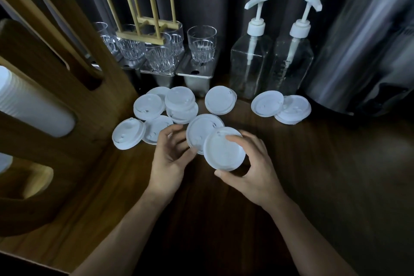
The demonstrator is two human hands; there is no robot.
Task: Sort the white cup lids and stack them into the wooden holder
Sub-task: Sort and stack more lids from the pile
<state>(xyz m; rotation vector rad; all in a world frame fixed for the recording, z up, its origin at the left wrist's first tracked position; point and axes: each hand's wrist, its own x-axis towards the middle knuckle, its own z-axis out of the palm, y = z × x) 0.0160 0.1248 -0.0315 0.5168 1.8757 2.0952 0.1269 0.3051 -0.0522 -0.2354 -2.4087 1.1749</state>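
Several white cup lids (180, 101) lie scattered on the dark wooden counter (324, 186). My right hand (251, 168) grips one lid (224, 151) between thumb and fingers, tilted just above the counter. My left hand (171, 157) holds the edge of another lid (202, 131) that lies partly under the first. The tall wooden holder (56, 87) stands at the left, with a stack of white lids (29, 105) showing through its slot.
Clear glasses (201, 43) and a small wooden rack (145, 29) stand at the back on metal trays. Two pump bottles (251, 60) stand right of them. A large steel vessel (367, 47) fills the right rear.
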